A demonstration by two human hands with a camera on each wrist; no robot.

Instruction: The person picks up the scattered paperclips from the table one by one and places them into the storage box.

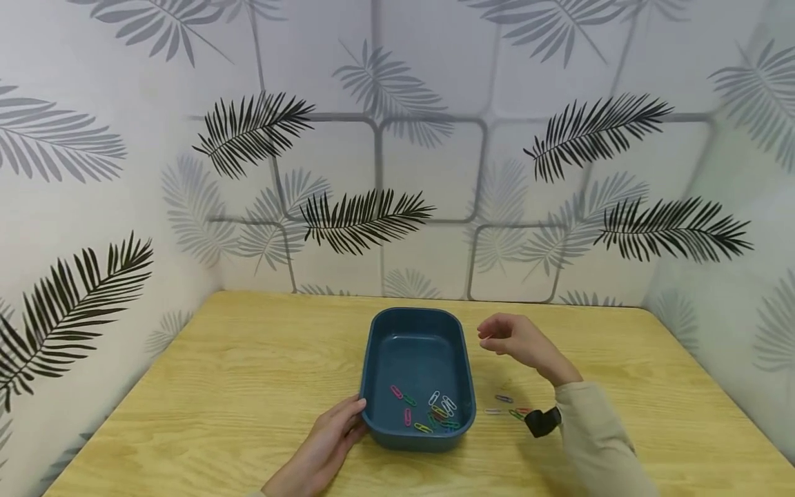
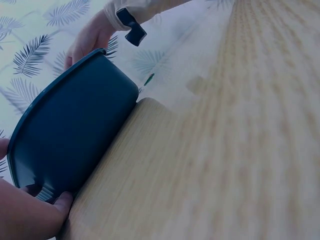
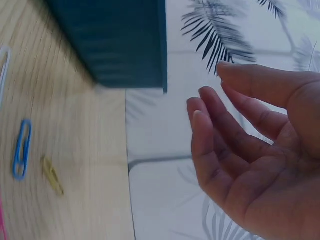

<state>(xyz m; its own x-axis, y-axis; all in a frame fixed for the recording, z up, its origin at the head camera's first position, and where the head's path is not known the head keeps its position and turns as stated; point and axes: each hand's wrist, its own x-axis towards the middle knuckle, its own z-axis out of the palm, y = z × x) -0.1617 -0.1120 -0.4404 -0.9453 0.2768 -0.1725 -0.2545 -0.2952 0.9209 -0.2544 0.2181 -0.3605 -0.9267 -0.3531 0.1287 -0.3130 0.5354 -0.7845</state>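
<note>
A dark blue plastic bin [image 1: 417, 440] stands on the wooden table, with several coloured paper clips [image 1: 423, 428] lying at its near end. My left hand [image 1: 329, 442] holds the bin's near left corner, a digit on the rim and others against the lower side in the left wrist view. To the right of the bin, my right hand [image 1: 518, 339] is raised above the table, its fingers loosely bent with nothing between them. In the right wrist view, a blue paper clip [image 3: 21, 149] and a yellow paper clip [image 3: 52, 176] lie on the table.
More loose paper clips [image 1: 504, 398] lie right of the bin, partly below the right forearm. A black wrist mount [image 1: 542, 422] sits at the right sleeve. A leaf-patterned wall [image 1: 422, 255] rises behind the wooden table [image 1: 267, 359].
</note>
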